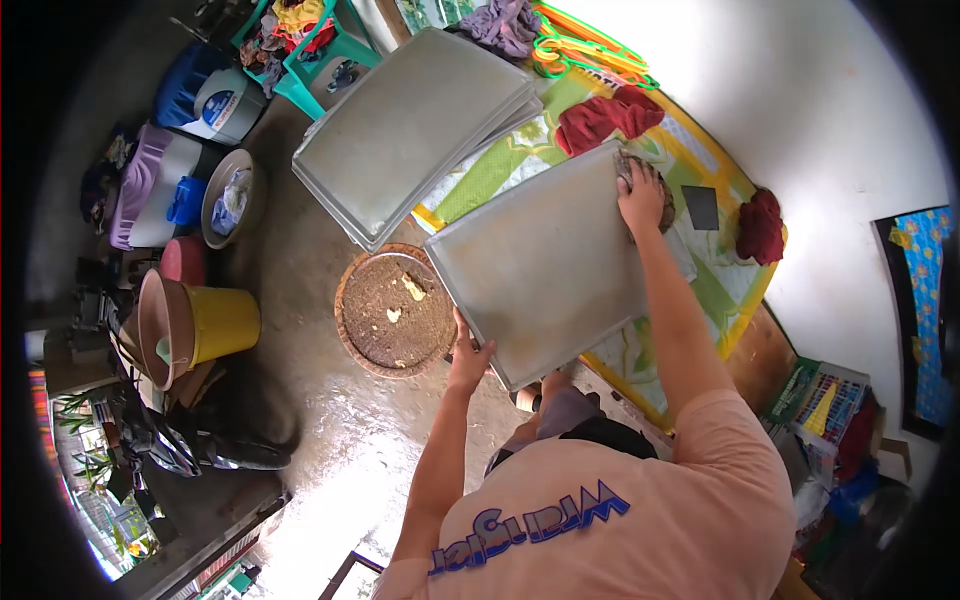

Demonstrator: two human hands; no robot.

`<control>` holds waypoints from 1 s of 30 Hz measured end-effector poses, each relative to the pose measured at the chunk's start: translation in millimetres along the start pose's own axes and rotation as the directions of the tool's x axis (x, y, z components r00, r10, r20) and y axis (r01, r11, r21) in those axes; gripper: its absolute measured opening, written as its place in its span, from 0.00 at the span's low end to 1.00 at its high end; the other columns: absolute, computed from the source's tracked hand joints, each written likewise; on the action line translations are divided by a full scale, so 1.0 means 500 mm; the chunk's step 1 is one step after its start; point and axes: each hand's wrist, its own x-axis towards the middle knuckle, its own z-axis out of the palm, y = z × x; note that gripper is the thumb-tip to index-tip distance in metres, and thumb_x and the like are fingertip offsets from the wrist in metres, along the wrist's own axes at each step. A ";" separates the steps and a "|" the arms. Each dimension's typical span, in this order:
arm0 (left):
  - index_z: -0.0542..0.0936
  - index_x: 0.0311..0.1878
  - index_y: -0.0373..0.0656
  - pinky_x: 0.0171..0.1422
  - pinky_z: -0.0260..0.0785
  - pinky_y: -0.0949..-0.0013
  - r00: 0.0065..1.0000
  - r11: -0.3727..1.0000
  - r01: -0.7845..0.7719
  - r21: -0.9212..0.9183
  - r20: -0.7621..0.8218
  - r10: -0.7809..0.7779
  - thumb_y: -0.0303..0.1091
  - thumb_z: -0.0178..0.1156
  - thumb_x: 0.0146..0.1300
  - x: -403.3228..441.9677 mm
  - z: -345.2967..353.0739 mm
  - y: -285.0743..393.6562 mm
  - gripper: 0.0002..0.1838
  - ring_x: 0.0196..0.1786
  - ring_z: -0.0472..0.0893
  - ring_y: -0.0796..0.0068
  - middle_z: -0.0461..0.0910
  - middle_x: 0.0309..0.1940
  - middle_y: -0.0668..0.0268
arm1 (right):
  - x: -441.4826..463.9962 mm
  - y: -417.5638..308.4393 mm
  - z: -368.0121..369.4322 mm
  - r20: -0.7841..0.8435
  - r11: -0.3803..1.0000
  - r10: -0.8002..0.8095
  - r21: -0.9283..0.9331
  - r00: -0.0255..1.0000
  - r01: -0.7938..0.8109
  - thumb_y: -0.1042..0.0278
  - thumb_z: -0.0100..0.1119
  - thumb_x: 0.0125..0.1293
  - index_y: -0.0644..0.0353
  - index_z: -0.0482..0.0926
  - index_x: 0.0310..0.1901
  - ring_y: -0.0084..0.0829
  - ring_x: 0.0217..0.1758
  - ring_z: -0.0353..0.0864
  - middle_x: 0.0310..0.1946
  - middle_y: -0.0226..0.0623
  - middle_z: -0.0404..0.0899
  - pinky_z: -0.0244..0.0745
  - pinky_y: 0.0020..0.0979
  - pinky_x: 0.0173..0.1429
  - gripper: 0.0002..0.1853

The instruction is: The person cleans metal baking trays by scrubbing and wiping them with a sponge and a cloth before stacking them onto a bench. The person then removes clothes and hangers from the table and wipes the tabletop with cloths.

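The tray [550, 265] lies with its long axis from 8 to 2 o'clock; left hand [467, 362] grips its edge at 7, right hand [641, 196] holds a rag [668, 210] at 2.

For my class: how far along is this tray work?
Looks done: nothing for certain; the stacked trays may be wiped or waiting, I cannot tell. In hand: one tray, its edge held by the left hand, with a rag under the right hand. Left: probably wiping its brownish patches.
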 end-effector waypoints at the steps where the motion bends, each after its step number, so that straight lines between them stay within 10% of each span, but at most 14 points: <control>1: 0.25 0.76 0.60 0.27 0.81 0.68 1.000 1.000 -0.002 0.006 0.000 0.002 0.21 0.56 0.62 0.000 -0.001 -0.001 0.55 0.36 0.83 0.67 0.79 0.47 0.51 | 0.020 -0.017 0.012 -0.051 0.998 -0.058 0.024 0.997 0.060 0.53 0.54 0.67 0.45 0.68 0.67 0.46 0.74 0.59 0.69 0.36 0.65 0.54 0.50 0.74 0.27; 7: 0.24 0.76 0.58 0.30 0.78 0.70 0.995 0.993 -0.095 0.074 -0.024 0.097 0.22 0.56 0.63 0.020 -0.003 -0.057 0.54 0.39 0.81 0.69 0.78 0.49 0.53 | -0.036 -0.198 0.047 -0.109 0.891 -0.356 0.261 0.928 0.372 0.63 0.56 0.63 0.55 0.75 0.58 0.49 0.66 0.69 0.59 0.43 0.74 0.61 0.48 0.69 0.20; 11: 0.24 0.76 0.55 0.56 0.72 0.61 1.000 0.998 0.010 0.065 -0.015 -0.009 0.22 0.56 0.63 0.012 -0.001 -0.025 0.54 0.54 0.78 0.58 0.73 0.60 0.49 | -0.209 -0.428 0.032 -0.125 0.705 -0.487 0.528 0.864 0.473 0.77 0.59 0.56 0.53 0.80 0.50 0.40 0.57 0.76 0.49 0.36 0.81 0.67 0.41 0.63 0.18; 14: 0.28 0.77 0.53 0.57 0.72 0.62 0.993 0.981 0.112 0.156 -0.044 -0.106 0.29 0.59 0.63 0.024 -0.004 -0.062 0.53 0.54 0.79 0.58 0.76 0.54 0.48 | -0.350 -0.564 0.037 -0.033 0.505 -0.627 0.743 0.778 0.439 0.74 0.57 0.62 0.51 0.81 0.49 0.41 0.56 0.77 0.48 0.38 0.81 0.70 0.41 0.60 0.14; 16: 0.62 0.68 0.37 0.58 0.71 0.60 0.999 0.989 -0.006 0.148 -0.030 0.011 0.35 0.62 0.62 0.050 -0.009 -0.117 0.34 0.55 0.79 0.58 0.79 0.52 0.49 | -0.396 -0.629 -0.023 0.429 0.552 -0.748 0.826 0.507 0.116 0.72 0.55 0.66 0.50 0.78 0.53 0.44 0.49 0.81 0.48 0.40 0.80 0.75 0.43 0.53 0.15; 19: 0.67 0.64 0.34 0.66 0.64 0.58 0.973 0.925 -0.190 0.329 -0.059 0.221 0.35 0.59 0.64 0.029 -0.002 -0.096 0.28 0.63 0.72 0.57 0.76 0.56 0.48 | -0.423 -0.642 -0.078 0.362 0.469 -0.684 0.883 0.633 0.002 0.61 0.53 0.72 0.47 0.73 0.60 0.42 0.45 0.82 0.46 0.42 0.80 0.79 0.41 0.48 0.17; 21: 0.67 0.66 0.36 0.44 0.76 0.63 0.990 0.974 -0.059 0.219 -0.116 0.086 0.32 0.59 0.64 0.019 -0.005 -0.087 0.28 0.45 0.82 0.65 0.81 0.44 0.53 | -0.387 -0.603 -0.094 0.418 0.615 -0.522 0.788 0.743 -0.010 0.61 0.52 0.72 0.45 0.74 0.59 0.38 0.42 0.82 0.48 0.37 0.78 0.78 0.39 0.45 0.16; 22: 0.67 0.67 0.37 0.34 0.77 0.67 0.990 0.991 0.079 0.111 -0.125 -0.065 0.32 0.60 0.63 0.008 -0.007 -0.053 0.29 0.37 0.83 0.69 0.82 0.38 0.55 | -0.309 -0.580 -0.219 0.678 0.632 -0.385 0.688 0.626 -0.357 0.62 0.51 0.72 0.43 0.74 0.59 0.38 0.41 0.82 0.49 0.35 0.77 0.78 0.39 0.44 0.15; 23: 0.65 0.70 0.40 0.22 0.73 0.74 0.981 1.000 -0.028 0.008 -0.193 0.029 0.30 0.60 0.63 0.007 -0.005 -0.065 0.31 0.26 0.81 0.77 0.81 0.30 0.61 | -0.293 -0.531 -0.170 0.372 0.705 -0.354 0.709 0.858 -0.017 0.63 0.50 0.73 0.43 0.73 0.60 0.40 0.40 0.82 0.48 0.38 0.77 0.78 0.39 0.42 0.16; 26: 0.61 0.73 0.45 0.28 0.78 0.74 0.987 0.988 0.113 -0.104 -0.100 -0.124 0.30 0.58 0.66 -0.017 -0.023 -0.033 0.33 0.30 0.79 0.78 0.79 0.35 0.65 | -0.182 -0.410 -0.104 0.009 0.841 -0.261 0.493 0.965 0.223 0.60 0.53 0.69 0.41 0.72 0.63 0.44 0.37 0.82 0.46 0.44 0.78 0.76 0.43 0.36 0.20; 30: 0.62 0.72 0.43 0.30 0.79 0.75 0.997 0.958 0.074 -0.278 -0.011 -0.080 0.27 0.56 0.66 -0.025 -0.011 -0.035 0.31 0.33 0.80 0.78 0.79 0.36 0.65 | -0.173 -0.402 0.021 0.201 0.936 -0.297 0.253 0.933 0.244 0.63 0.54 0.66 0.40 0.73 0.62 0.50 0.47 0.78 0.51 0.44 0.74 0.73 0.53 0.45 0.21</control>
